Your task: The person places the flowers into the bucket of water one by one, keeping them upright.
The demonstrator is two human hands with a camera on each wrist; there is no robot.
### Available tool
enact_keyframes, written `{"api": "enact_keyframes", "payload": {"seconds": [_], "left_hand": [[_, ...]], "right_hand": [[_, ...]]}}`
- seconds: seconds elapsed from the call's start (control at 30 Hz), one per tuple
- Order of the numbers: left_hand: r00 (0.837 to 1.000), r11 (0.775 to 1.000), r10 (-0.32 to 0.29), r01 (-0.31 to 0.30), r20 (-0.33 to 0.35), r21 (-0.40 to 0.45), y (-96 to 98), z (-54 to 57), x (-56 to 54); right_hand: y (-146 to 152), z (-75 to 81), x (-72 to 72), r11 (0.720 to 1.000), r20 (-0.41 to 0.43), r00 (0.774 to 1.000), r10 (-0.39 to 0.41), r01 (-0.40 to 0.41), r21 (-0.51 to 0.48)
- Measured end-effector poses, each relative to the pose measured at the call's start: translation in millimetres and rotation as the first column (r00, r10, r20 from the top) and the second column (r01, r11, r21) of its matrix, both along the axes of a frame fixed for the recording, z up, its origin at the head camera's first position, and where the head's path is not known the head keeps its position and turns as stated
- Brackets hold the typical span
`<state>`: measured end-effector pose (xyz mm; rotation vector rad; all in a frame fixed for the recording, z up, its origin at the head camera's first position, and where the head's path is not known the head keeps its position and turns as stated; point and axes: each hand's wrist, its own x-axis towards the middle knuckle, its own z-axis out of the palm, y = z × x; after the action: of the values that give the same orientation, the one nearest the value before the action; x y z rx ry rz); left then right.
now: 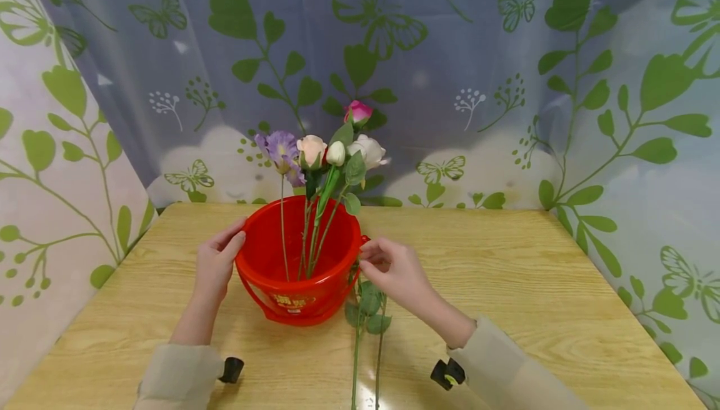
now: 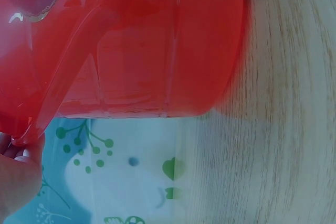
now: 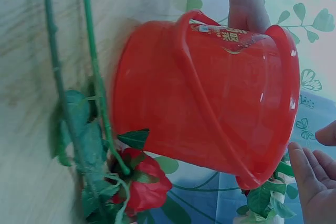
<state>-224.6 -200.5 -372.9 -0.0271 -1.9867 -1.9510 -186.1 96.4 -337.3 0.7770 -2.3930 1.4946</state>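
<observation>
A red plastic bucket (image 1: 332,297) stands on the table, holding several upright artificial flowers: a purple iris (image 1: 281,147), a peach rose (image 1: 312,149), a white tulip bud (image 1: 336,154), a white bloom (image 1: 368,150) and a pink rose (image 1: 359,112). At its left side my left hand (image 1: 216,260) grips the rim, thumb on top. My right hand (image 1: 396,272) is by the right rim, near the handle joint; in the right wrist view its fingers are loosely extended, fingertips right at the rim. Beside the bucket lies a red rose (image 3: 147,182), its bloom hidden in the head view.
Two green stems (image 1: 356,360) with leaves (image 1: 371,300) lie on the wooden table (image 1: 506,285) to the right of the bucket, reaching the near edge. A curtain (image 1: 450,72) printed with leaves and butterflies hangs behind the table.
</observation>
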Motion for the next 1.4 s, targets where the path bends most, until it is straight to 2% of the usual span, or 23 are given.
{"api": "enact_keyframes", "payload": {"seconds": [0.27, 0.67, 0.97, 1.13, 1.3, 1.4], "left_hand": [[1.0, 1.0, 0.005, -0.005, -0.001, 0.012, 0.3, 1.5, 0.5], [1.0, 0.999, -0.012, 0.013, -0.017, 0.037, -0.5, -2.5, -0.8], [1.0, 0.999, -0.01, 0.01, -0.012, 0.032, 0.2, -1.2, -0.5], [1.0, 0.999, -0.012, 0.013, -0.013, 0.031, -0.1, -0.5, -0.4], [1.0, 0.999, -0.014, 0.014, -0.015, 0.032, 0.3, -0.7, -0.1], [1.0, 1.0, -0.009, 0.009, -0.008, 0.021, 0.6, -0.2, 0.0]], "right_hand": [[11, -8.4, 8.9, 0.999, 0.011, 1.0, -0.03, 0.029, 0.046], [23, -39.5, 15.8, 0.994, 0.112, 0.993, -0.045, 0.034, 0.1], [30, -64.3, 19.0, 0.995, 0.189, 0.982, -0.001, -0.018, 0.099], [35, -76.6, 19.4, 0.988, 0.225, 0.974, 0.021, -0.055, 0.147], [38, -85.7, 21.9, 0.982, 0.303, 0.952, 0.045, -0.098, 0.161], [40, -89.1, 23.0, 0.984, 0.379, 0.923, 0.068, -0.125, 0.127]]}}
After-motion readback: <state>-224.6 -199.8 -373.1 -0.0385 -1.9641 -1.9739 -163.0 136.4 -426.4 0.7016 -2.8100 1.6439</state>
